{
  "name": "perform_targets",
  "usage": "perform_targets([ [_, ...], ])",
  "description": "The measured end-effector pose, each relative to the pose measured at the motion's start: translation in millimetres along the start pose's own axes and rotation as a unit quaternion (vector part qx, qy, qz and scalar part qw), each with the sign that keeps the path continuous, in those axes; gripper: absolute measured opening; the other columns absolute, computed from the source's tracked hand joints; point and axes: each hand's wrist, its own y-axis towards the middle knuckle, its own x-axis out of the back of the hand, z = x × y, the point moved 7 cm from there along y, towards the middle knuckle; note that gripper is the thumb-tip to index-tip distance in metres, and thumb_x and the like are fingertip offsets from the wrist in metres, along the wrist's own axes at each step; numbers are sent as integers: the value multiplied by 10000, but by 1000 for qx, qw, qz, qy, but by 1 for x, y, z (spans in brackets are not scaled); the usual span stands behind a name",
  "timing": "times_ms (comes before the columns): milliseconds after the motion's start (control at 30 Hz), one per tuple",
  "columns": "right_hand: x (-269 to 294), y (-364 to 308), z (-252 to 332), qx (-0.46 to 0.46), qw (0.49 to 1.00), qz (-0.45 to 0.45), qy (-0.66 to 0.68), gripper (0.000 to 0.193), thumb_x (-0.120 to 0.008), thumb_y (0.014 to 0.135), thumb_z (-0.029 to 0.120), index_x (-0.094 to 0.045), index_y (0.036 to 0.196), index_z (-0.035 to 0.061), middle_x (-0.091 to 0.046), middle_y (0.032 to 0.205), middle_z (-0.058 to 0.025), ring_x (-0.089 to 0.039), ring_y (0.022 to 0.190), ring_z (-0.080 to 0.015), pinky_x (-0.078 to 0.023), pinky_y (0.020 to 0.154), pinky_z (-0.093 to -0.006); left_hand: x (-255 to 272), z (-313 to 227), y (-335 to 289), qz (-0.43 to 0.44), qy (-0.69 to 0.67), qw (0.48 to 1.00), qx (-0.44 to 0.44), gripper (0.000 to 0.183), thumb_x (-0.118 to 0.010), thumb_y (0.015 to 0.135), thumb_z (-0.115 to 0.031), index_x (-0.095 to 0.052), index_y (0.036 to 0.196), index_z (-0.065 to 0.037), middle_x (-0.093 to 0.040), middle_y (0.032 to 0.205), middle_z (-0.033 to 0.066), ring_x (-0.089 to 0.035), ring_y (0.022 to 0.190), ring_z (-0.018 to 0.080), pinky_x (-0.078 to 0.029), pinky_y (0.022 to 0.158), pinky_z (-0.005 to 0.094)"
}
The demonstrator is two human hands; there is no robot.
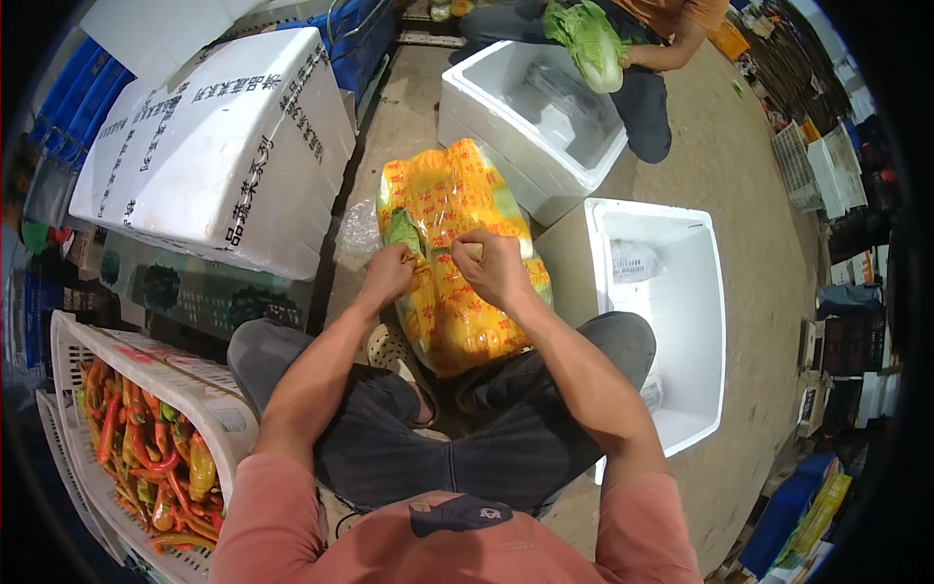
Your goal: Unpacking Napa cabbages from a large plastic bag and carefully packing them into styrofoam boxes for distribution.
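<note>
Person crouched on the floor (739, 195), knees up, working a big yellow printed plastic bag (452, 282) stuffed with leafy greens; it lies on the floor just beyond the feet, between the knees, centre of view. Left hand (389, 273) is curled, fingers pinched on the bag film at its left-middle. Right hand (496, 268) is closed too, thumb and fingers pinching film just right of the left hand; the two hands nearly touch. Some green leaf shows through the bag at the left side, near the left hand.

Step in hand, as I read it: gathering or tightening the wrap around the bundle, mid-bag. Next move likely calls for both pinches to hold while the film is pulled snug or twisted, without tearing the thin plastic.

Around: open white foam box (671, 292) right of the bag, near the right knee, a small clear bag inside. Second open foam box (535, 127) farther off. Closed foam box with a printed lid (224, 146) at far left. White crate of red, orange and green peppers (146, 428) at near left. Another person at far top holds a cabbage (589, 39).
</note>
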Motion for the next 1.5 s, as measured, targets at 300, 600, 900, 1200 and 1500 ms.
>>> perform_targets([
  [300,31,1,-4,-56,987,-68,135,257,-680,904,233,-744,932,-13,-680,687,-217,-696,605,-261,-536,597,-336,-7,-29,-5,119,89,984,-95,339,-755,785,-259,-689,1031,-35,-697,941,222,-665,920,418,-540,795,458],
  [600,32,-22,-15,-57,977,-72,193,263,-684,919,230,-728,957,-25,-707,745,-178,-712,668,-234,-547,657,-332,-24,-10,-9,144,59,987,-35,363,-736,787,-316,-714,977,-8,-713,888,200,-699,844,361,-540,762,424],
  [900,17,-12,-19,-8,994,-20,111,267,-681,953,218,-696,1038,-35,-733,788,-138,-717,755,-148,-558,654,-292,-32,-18,-3,155,197,967,-42,308,-723,784,-313,-727,961,-62,-713,923,195,-690,901,375,-541,800,454],
  [1200,16,-8,-13,-28,997,1,74,262,-692,935,217,-710,994,-38,-728,756,-174,-731,701,-207,-552,621,-312,-26,-20,-5,167,139,975,-56,270,-737,795,-296,-727,892,-44,-712,863,186,-691,845,372,-542,766,450],
  [1500,17,-8,-11,-29,998,-5,55,286,-683,895,243,-728,966,-30,-645,658,-240,-700,626,-283,-529,595,-372,-21,-24,-9,182,130,974,-40,246,-763,795,-284,-723,847,-47,-706,824,178,-694,806,350,-537,734,431],
])
